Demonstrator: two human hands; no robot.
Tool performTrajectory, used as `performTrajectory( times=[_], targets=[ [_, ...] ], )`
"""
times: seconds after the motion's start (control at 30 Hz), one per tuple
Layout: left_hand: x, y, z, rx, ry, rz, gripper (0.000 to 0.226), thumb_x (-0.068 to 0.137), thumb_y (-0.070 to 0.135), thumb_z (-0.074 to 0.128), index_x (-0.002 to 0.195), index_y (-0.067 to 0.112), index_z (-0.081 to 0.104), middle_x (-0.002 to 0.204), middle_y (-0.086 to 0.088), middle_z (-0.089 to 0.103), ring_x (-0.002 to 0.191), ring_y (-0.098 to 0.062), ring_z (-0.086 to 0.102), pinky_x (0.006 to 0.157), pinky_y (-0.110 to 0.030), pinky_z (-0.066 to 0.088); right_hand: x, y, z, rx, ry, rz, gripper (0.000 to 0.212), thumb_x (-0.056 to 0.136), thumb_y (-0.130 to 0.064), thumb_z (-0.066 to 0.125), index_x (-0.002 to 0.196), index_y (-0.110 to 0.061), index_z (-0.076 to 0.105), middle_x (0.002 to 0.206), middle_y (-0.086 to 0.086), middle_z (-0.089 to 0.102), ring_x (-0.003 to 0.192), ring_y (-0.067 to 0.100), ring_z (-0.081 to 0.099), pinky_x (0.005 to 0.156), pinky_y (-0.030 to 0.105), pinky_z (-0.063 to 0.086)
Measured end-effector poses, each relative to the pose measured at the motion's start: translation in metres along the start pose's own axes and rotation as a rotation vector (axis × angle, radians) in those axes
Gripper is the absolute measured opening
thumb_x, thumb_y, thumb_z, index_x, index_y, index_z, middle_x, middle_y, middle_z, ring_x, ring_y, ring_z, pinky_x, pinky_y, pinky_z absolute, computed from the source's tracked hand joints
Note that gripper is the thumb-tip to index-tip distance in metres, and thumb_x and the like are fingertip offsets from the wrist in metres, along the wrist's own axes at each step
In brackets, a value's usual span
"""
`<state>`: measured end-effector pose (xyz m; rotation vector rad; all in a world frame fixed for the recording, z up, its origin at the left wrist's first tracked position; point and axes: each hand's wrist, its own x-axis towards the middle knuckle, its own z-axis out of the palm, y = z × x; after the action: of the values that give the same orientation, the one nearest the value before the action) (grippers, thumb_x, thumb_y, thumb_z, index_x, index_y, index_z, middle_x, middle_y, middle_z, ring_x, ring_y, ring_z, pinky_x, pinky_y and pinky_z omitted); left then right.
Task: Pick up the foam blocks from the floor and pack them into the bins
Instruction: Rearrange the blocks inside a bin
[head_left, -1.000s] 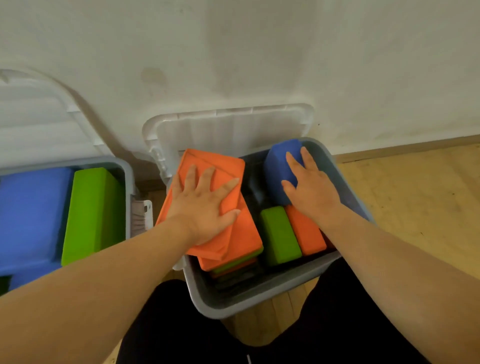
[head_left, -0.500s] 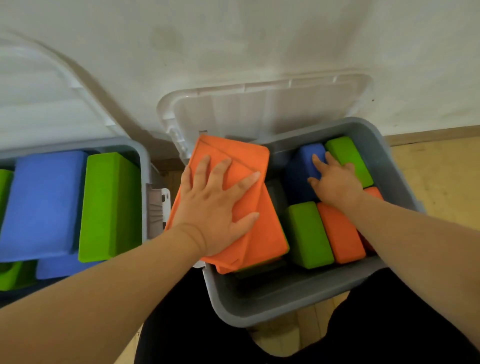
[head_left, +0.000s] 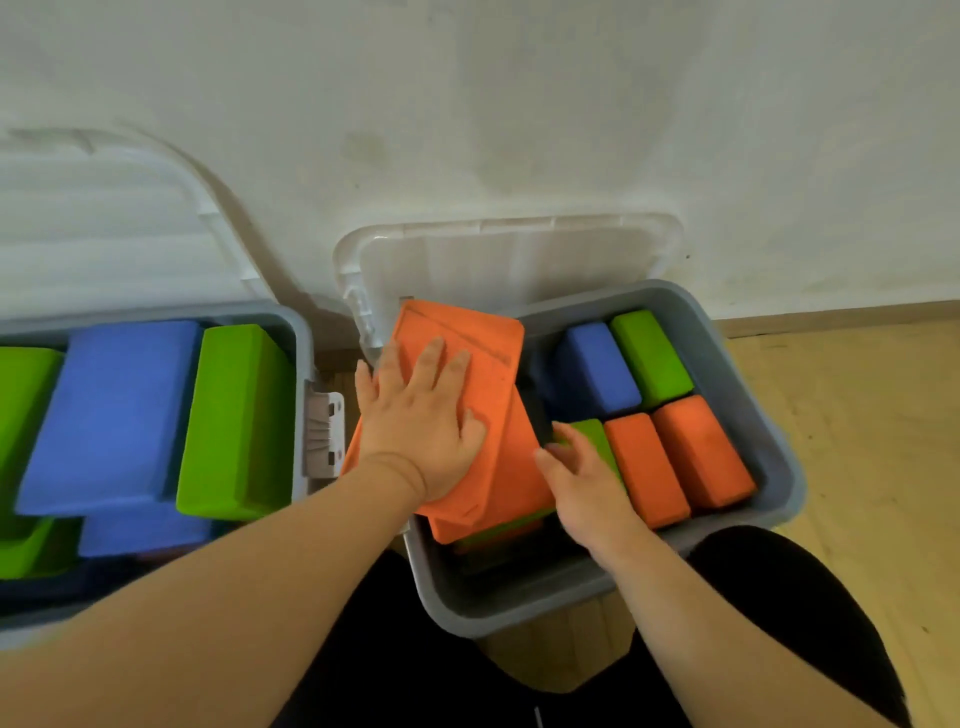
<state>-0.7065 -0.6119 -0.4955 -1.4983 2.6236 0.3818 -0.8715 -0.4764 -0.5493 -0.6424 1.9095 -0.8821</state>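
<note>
At the left side of the right-hand bin (head_left: 769, 400): a stack of flat blocks. The top orange block (head_left: 467, 338) is skewed and overhangs the bin's left rim. It sits on a second orange block (head_left: 519, 488), with a green edge showing under that.

Left hand (head_left: 421, 431) lies palm-down on the top orange block, fingers straight and spread, gripping nothing.

Right hand (head_left: 587, 483) is just beside the stack's right edge. Its fingers are loosely extended and rest on a small green block (head_left: 595, 434) (mostly covered by the hand), not curled round anything I can see.

Rest of that bin:
- Back: blue block (head_left: 597, 374) and green block (head_left: 652, 358), side by side.
- Front right: two orange blocks (head_left: 647, 467), packed touching.
- Behind: white lid (head_left: 519, 260) stands open against the wall (head_left: 571, 104).

Left-hand bin (head_left: 304, 358) sits just beside it, not touching. A large blue block (head_left: 114, 410) and a large green block (head_left: 239, 421) lie on top, with more green and blue underneath. Its lid (head_left: 104, 218) also leans on the wall.

Wood floor (head_left: 857, 441) shows to the right.
</note>
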Motion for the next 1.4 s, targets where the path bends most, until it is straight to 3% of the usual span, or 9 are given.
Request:
performTrajectory(
  times=[0.1,0.23,0.33,0.5,0.7,0.87,1.17,1.3,1.4],
  targets=[
    [-0.012,0.007,-0.006,-0.072,-0.058,-0.192,0.078,0.092,0.069,0.029,0.16,0.041,0.002,0.17,-0.001,-0.003,0.147,-0.048,0.014,0.118,-0.065,0.017,-0.026,0.003,0.009,-0.017,-0.083,-0.071,0.043,0.099,-0.038,0.065,0.138,-0.047,0.051,0.14,-0.016,0.058,0.131,0.008,0.053,0.113,0.036,0.041],
    [-0.029,0.004,-0.011,-0.195,-0.042,-0.18,0.073,0.095,0.069,0.035,0.158,0.04,0.013,0.167,0.0,0.003,0.138,-0.04,0.031,0.107,-0.057,0.039,-0.038,-0.015,0.011,0.004,-0.201,-0.082,0.051,0.1,-0.05,0.058,0.148,-0.053,0.042,0.16,-0.014,0.033,0.153,0.008,0.02,0.124,0.039,0.022],
    [-0.044,0.007,-0.015,-0.415,-0.007,-0.168,0.07,0.095,0.064,0.046,0.156,0.037,0.025,0.165,0.005,0.009,0.144,-0.036,0.028,0.112,-0.053,0.038,-0.051,-0.026,0.006,0.205,-0.249,-0.078,0.052,0.098,-0.041,0.065,0.142,-0.06,0.044,0.141,-0.019,0.059,0.129,0.006,0.057,0.112,0.038,0.043],
    [-0.052,0.011,-0.024,-0.609,0.121,0.053,0.066,0.096,0.053,0.059,0.155,0.034,0.034,0.16,0.005,0.029,0.144,-0.02,0.033,0.116,-0.046,0.037,-0.06,-0.048,-0.038,0.265,-0.121,-0.112,0.077,0.09,-0.017,0.075,0.151,-0.048,0.039,0.127,-0.011,0.069,0.109,0.014,0.071,0.091,0.042,0.059],
    [-0.046,0.013,0.001,-0.354,-0.014,0.162,0.082,0.094,0.054,0.063,0.161,0.034,0.021,0.166,-0.001,0.022,0.15,-0.027,0.024,0.121,-0.043,0.026,-0.063,-0.076,-0.1,-0.351,0.354,-0.388,0.079,0.089,-0.034,0.075,0.157,-0.037,0.035,0.142,-0.008,0.045,0.126,0.012,0.047,0.099,0.03,0.039],
    [-0.048,0.008,0.036,0.003,-0.323,0.2,0.077,0.095,0.059,0.056,0.161,0.041,0.019,0.17,-0.001,0.009,0.153,-0.034,0.013,0.125,-0.045,0.018,-0.045,-0.045,-0.099,-0.949,0.174,-0.17,0.084,0.091,-0.051,0.065,0.161,-0.036,0.022,0.151,0.015,0.04,0.132,0.038,0.043,0.109,0.046,0.036],
    [-0.047,0.005,0.035,-0.039,-0.314,0.199,0.076,0.093,0.062,0.058,0.159,0.043,0.025,0.17,0.003,0.013,0.152,-0.03,0.013,0.124,-0.045,0.016,-0.028,-0.053,-0.087,-0.745,0.248,-0.245,0.1,0.084,-0.035,0.076,0.161,-0.041,0.013,0.162,0.01,0.007,0.135,0.036,0.044,0.105,0.044,0.047],
    [-0.047,0.004,0.035,-0.044,-0.295,0.198,0.076,0.092,0.064,0.057,0.159,0.045,0.025,0.169,0.005,0.013,0.153,-0.028,0.011,0.124,-0.046,0.017,-0.024,-0.079,-0.079,-0.441,0.533,-0.506,0.079,0.087,-0.029,0.078,0.154,-0.027,0.036,0.154,0.002,0.03,0.128,0.008,0.039,0.103,0.024,0.038],
    [-0.046,0.006,0.035,-0.047,-0.299,0.203,0.077,0.091,0.066,0.057,0.158,0.045,0.025,0.169,0.006,0.014,0.153,-0.029,0.011,0.124,-0.046,0.016,-0.008,-0.087,-0.072,-0.427,0.553,-0.535,0.057,0.095,-0.033,0.07,0.146,-0.019,0.049,0.154,0.001,0.043,0.139,0.014,0.04,0.116,0.037,0.036]
  ],
)
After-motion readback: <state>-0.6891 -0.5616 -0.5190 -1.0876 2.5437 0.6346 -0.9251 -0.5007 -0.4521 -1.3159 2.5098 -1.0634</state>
